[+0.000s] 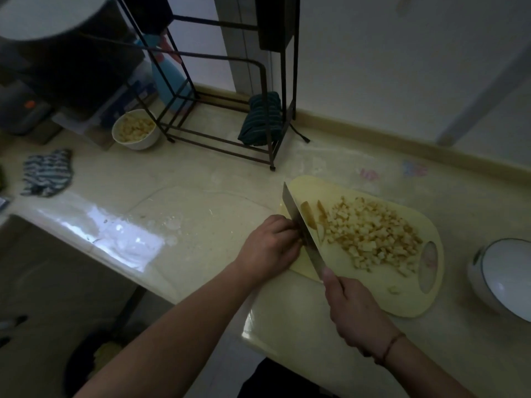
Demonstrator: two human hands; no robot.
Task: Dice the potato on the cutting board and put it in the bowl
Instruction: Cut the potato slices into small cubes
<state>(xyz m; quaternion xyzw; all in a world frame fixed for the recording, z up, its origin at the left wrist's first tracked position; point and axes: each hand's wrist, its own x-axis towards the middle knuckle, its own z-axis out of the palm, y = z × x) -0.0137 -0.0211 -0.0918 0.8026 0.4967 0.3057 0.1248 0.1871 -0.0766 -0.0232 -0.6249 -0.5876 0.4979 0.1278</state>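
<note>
On cutting board (pixel 402 300), right hand (pixel 356 314) gripping knife (pixel 301 225) (blade down), diced potato (pixel 370 234)

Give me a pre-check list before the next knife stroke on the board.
1. Right hand grips the knife handle: ok.
2. Left hand fingertips clear of the blade: cannot tell, they sit right against it.
3. Potato left to cut under the left hand: cannot tell, hidden.
4. Diced pile away from the cut line: ok, it lies right of the blade.
5. Cutting board fully on the counter: not ok, near corner looks at the edge.
6. Empty bowl within reach at right: ok.
</note>
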